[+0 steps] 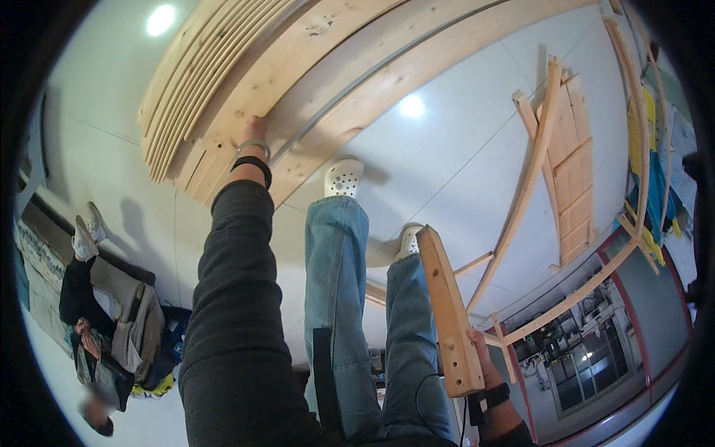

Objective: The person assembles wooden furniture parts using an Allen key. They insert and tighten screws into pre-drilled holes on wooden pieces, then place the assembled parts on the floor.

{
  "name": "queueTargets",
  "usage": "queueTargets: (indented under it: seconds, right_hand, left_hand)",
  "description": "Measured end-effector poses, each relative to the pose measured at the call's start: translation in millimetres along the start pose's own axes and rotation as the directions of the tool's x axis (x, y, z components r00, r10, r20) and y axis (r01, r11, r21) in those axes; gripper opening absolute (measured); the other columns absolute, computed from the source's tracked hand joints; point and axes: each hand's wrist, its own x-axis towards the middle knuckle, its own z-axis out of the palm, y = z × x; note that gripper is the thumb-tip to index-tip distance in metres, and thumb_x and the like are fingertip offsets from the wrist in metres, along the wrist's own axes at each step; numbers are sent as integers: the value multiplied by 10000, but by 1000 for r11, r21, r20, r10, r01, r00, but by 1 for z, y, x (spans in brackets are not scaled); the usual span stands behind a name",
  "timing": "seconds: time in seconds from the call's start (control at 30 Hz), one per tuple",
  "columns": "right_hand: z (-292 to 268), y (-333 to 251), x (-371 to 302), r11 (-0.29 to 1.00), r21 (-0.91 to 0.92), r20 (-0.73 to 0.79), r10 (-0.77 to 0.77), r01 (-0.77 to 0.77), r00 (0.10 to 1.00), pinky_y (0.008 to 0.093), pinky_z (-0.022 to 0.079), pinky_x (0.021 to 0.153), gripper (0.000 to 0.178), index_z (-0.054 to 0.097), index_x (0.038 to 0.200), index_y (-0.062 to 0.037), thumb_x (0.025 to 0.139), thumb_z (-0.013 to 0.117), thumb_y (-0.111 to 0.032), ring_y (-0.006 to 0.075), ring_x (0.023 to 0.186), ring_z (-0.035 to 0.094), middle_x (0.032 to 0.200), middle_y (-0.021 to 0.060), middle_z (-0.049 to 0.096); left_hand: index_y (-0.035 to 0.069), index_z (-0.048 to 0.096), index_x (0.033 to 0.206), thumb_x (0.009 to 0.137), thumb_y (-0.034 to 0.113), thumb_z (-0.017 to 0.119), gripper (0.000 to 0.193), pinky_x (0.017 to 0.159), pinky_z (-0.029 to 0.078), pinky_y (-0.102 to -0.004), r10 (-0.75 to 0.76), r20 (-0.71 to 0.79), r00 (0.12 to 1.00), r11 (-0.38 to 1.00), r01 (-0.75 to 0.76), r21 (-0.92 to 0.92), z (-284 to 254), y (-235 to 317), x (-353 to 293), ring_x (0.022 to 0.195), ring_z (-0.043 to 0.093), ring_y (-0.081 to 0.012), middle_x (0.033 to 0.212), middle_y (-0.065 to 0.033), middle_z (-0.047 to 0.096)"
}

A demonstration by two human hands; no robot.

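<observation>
My left arm, in a dark sleeve, reaches forward to a long pale wooden board [287,78]. My left hand [255,130] is at the board's near edge, with a bracelet and a black band on its wrist. Its fingers are hidden from view. Beside my right leg, my right hand [485,361] grips a wooden post [448,316] near its lower end. The post tilts up and away from me, and several round holes show on its end.
A stack of thin slats [205,71] lies left of the board. To the right are a slatted wooden panel [573,175] and a long curved rail [521,197]. My white clogs [344,177] stand on the pale floor [447,141]. Another person [86,313] sits at far left.
</observation>
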Motion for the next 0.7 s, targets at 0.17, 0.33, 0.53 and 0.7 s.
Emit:
queueTargets:
  seconds: [0.17,0.33,0.53,0.7]
  right_hand:
    - [18,-12,3,998,57,74,2,-6,997,340,539,715,711,484,1245,-19,818,537,-585,235,846,640,1030,131,627]
    - [48,-29,-2,995,-92,58,-44,50,997,343,540,703,660,506,1229,-40,839,510,-572,229,836,643,1001,123,637]
    - [101,-50,-22,995,-87,157,-30,44,987,338,538,700,582,528,1189,-39,890,438,-531,213,826,642,986,102,639]
    - [138,-49,-51,990,-54,233,-112,128,966,318,530,679,506,556,1129,-59,908,436,-499,166,792,632,926,67,635]
  left_hand:
    - [175,576,1225,877,226,569,352,915,367,-306,53,89,995,996,-46,-77,-4,-37,-5,1148,494,-178,1148,-9,593]
    - [166,659,1083,878,237,543,246,900,386,-334,105,-22,994,979,-108,-175,-32,-51,-38,1100,522,-188,1093,0,615]
    - [171,694,943,837,292,587,193,780,472,-381,-234,-129,964,352,-39,-935,-85,-11,-127,912,615,-242,950,-45,666]
    - [106,651,1066,860,268,618,264,625,465,-303,-398,114,910,-649,-192,-736,-140,28,-276,637,564,-177,740,-38,618]
